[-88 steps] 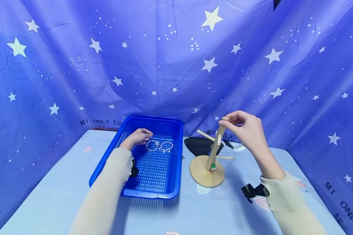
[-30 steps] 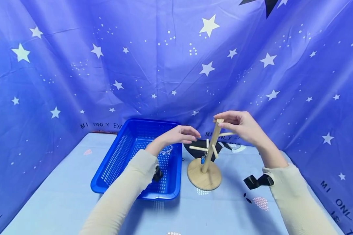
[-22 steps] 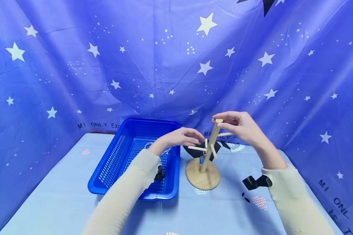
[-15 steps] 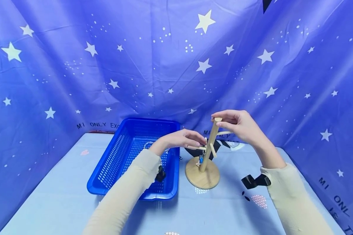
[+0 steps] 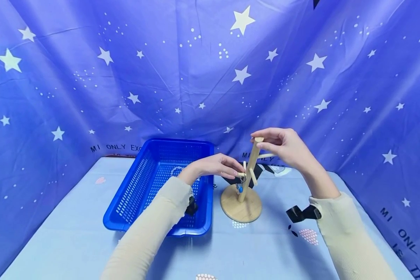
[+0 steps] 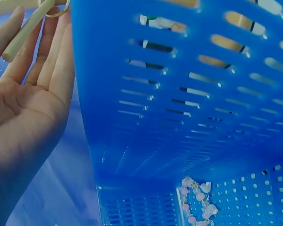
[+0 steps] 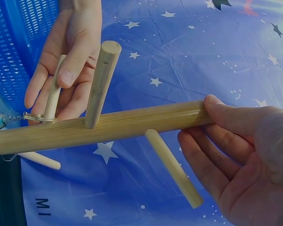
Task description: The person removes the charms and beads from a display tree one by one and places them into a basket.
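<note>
A wooden stand with a post (image 5: 253,157), several pegs and a round base (image 5: 241,210) stands upright right of the basket. My right hand (image 5: 287,146) pinches the post's top between thumb and fingers. My left hand (image 5: 218,165) is at a peg (image 7: 54,92), thumb on one side and nearly straight fingers on the other. A keychain with a blue charm (image 5: 240,188) hangs by its ring (image 6: 55,9) on this peg, close to the post. The left fingers lie against or just behind the ring. Another ring (image 7: 9,157) shows partly near a lower peg.
A blue perforated basket (image 5: 210,210) stands to the left, under my left forearm. Inside it lies a bracelet of pink and clear beads (image 6: 198,202); the forearm hides part of the basket floor. A starry blue curtain (image 5: 182,77) hangs behind the table.
My left hand has moved from inside the basket rightward to the peg. The stand has turned, bringing the blue charm to the front where a green one hung. My right hand keeps hold of the post's top.
</note>
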Tool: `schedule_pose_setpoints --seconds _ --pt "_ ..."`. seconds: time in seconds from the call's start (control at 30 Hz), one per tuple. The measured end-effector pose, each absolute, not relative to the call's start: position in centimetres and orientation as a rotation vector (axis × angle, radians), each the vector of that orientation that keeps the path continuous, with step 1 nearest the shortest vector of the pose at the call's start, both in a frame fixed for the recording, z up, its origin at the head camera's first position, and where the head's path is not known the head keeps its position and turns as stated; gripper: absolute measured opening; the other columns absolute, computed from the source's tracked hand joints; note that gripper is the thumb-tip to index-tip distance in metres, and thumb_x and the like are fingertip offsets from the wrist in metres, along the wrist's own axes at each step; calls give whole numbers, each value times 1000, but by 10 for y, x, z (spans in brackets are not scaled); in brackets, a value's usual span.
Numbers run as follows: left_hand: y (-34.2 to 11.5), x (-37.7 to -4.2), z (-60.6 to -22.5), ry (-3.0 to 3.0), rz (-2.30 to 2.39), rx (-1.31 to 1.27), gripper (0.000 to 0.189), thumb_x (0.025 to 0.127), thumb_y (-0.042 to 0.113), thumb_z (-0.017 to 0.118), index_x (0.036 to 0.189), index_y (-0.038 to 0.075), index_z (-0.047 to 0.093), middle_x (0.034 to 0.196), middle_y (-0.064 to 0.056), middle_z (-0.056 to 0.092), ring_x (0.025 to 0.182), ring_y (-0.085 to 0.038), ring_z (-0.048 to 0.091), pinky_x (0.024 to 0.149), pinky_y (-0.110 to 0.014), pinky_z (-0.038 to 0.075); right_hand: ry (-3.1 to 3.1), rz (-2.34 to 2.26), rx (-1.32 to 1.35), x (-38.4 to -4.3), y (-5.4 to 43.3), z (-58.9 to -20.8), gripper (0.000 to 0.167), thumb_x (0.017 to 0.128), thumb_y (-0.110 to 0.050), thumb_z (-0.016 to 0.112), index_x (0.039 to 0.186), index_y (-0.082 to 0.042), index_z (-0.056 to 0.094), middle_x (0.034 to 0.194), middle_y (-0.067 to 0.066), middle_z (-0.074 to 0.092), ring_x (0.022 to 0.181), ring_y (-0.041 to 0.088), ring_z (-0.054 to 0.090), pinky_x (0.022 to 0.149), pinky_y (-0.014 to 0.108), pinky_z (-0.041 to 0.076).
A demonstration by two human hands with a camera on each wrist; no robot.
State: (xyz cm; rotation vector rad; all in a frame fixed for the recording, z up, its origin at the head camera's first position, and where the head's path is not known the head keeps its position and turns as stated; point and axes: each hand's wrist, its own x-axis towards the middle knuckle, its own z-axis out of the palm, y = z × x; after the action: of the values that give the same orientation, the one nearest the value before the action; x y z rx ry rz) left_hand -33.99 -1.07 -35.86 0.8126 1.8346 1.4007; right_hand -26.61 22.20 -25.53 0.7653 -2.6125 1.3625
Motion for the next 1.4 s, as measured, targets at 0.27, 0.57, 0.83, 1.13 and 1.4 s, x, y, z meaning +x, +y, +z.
schedule_pose_setpoints --seconds 0.27,0.57,0.83,1.13,1.4 --pt "-19 -339 -357 1858 1420 787 31 98 7 61 127 -3 62 122 -15 68 112 -21 67 107 -44 50 -2620 1356 770 -267 220 -254 29 98 -9 63 126 -1 66 116 24 71 92 0 72 80 22 61" --pt "-25 -339 -356 1825 1466 756 31 98 2 60 127 -7 59 106 -4 69 98 -11 67 110 -50 47 -2621 1367 751 -265 220 -254 30 98 -8 63 127 1 65 116 23 72 91 0 72 79 22 61" --pt "-38 -337 -351 1887 1381 798 37 96 3 62 133 -1 60 120 -13 70 103 -13 68 105 -40 52 -2630 1300 747 -265 219 -253 29 98 -10 63 126 -2 66 114 22 72 90 -2 71 76 20 60" --pt "-49 -338 -354 1894 1376 814 37 95 1 63 131 0 62 120 -14 71 105 -15 68 109 -46 49 -2638 1272 746 -264 219 -253 30 98 -10 63 126 -1 66 112 23 73 88 0 72 76 26 62" --pt "-54 -339 -358 1886 1432 772 35 93 -4 63 128 -4 62 109 -8 71 107 -24 69 101 -39 55 -2628 1246 755 -264 218 -254 29 98 -10 63 125 -1 67 115 22 72 90 -5 70 76 17 59"
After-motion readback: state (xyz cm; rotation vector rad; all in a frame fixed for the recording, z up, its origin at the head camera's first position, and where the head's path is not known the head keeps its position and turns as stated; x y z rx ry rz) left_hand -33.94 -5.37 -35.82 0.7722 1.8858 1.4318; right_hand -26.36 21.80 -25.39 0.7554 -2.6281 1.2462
